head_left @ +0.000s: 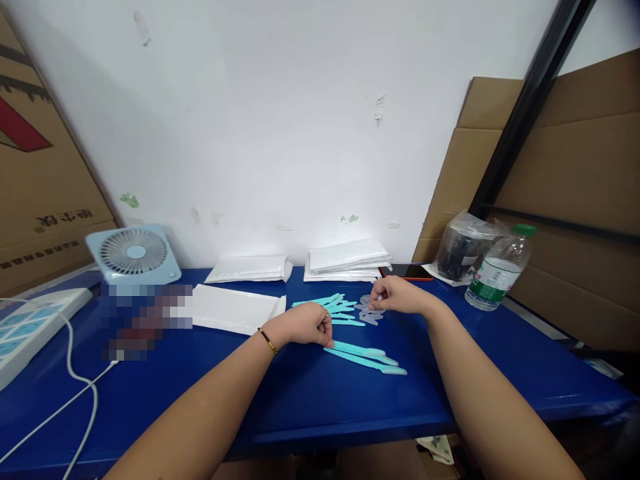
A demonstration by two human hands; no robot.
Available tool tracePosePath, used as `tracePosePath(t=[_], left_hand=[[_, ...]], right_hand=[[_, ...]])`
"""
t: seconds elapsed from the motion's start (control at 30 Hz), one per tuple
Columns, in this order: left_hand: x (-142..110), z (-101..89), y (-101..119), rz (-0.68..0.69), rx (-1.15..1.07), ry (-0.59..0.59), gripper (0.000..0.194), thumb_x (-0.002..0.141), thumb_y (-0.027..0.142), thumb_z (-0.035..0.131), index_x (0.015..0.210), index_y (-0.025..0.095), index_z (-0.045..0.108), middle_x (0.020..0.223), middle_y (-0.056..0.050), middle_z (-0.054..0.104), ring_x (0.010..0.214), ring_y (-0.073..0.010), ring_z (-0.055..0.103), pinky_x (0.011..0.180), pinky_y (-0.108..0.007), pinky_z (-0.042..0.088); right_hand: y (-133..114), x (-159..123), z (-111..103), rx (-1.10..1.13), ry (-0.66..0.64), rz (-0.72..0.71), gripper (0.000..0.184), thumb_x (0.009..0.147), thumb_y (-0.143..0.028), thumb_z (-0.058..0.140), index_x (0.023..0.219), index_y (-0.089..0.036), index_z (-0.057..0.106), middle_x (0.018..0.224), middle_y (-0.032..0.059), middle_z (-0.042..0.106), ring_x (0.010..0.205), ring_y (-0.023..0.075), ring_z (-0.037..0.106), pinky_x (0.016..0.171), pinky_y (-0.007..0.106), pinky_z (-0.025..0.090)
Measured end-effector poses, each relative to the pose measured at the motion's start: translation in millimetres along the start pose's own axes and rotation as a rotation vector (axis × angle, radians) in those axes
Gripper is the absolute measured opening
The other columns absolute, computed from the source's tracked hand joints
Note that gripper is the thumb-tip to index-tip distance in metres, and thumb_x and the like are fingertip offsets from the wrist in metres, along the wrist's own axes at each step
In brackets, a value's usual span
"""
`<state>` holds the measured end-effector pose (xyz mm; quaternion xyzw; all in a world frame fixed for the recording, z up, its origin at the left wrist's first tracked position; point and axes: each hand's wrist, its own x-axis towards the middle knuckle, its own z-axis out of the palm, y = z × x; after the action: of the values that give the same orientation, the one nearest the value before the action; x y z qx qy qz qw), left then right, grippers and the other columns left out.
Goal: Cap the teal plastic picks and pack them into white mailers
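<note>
My left hand (315, 325) pinches the handle ends of slim turquoise eyebrow razors (367, 357), which fan out toward the right just above or on the blue table. Behind it lies a loose pile of more turquoise razors (345, 307), partly hidden by that hand. My right hand (393, 295) is closed, thumb and fingertips together, over a small heap of greyish see-through pieces (369, 311) that look like blade caps. What its fingertips hold, if anything, is too small to make out.
White padded mailers (235, 308) lie left of the razors, with more mailers (345, 259) along the wall. A phone (413, 272), a bagged dark item (457, 250) and a water bottle (495, 277) stand right. Leftward are a fan (134, 253), power strip (37, 327) and cable (93, 383).
</note>
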<state>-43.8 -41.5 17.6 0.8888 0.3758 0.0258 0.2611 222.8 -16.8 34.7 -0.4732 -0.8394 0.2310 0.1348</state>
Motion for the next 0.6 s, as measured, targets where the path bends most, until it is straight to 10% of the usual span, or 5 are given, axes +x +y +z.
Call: tracePosePath(t=[0.23, 0.47, 0.6], left_hand=[[4.3, -3.6, -7.6, -0.100, 0.080, 0.251, 0.024, 0.067, 0.044, 0.064, 0.073, 0.021, 0.067, 0.074, 0.001, 0.065, 0.063, -0.0120, 0.056, 0.052, -0.021, 0.035], [1.1, -12.0, -14.5, -0.169, 0.224, 0.454, 0.021, 0.068, 0.040, 0.064, 0.077, 0.022, 0.066, 0.084, -0.001, 0.064, 0.078, -0.0158, 0.058, 0.063, -0.022, 0.037], [-1.0, -6.4, -0.2, -0.018, 0.147, 0.340, 0.031, 0.067, 0.049, 0.063, 0.083, 0.023, 0.067, 0.086, 0.000, 0.063, 0.078, -0.0148, 0.057, 0.064, -0.021, 0.038]], right_hand=[[-9.9, -0.8, 5.6, 0.052, -0.269, -0.145, 0.036, 0.061, -0.048, 0.069, 0.072, -0.014, 0.071, 0.071, 0.0021, 0.062, 0.063, 0.0119, 0.052, 0.056, 0.021, 0.037], [10.1, 3.8, 0.8, -0.053, 0.091, 0.039, 0.032, 0.063, -0.046, 0.067, 0.072, -0.015, 0.070, 0.070, 0.0037, 0.066, 0.062, 0.0146, 0.056, 0.055, 0.023, 0.038], [10.6, 1.8, -3.8, -0.102, 0.148, 0.049, 0.027, 0.064, -0.042, 0.066, 0.074, -0.018, 0.071, 0.073, 0.0036, 0.069, 0.065, 0.0157, 0.058, 0.056, 0.023, 0.039]])
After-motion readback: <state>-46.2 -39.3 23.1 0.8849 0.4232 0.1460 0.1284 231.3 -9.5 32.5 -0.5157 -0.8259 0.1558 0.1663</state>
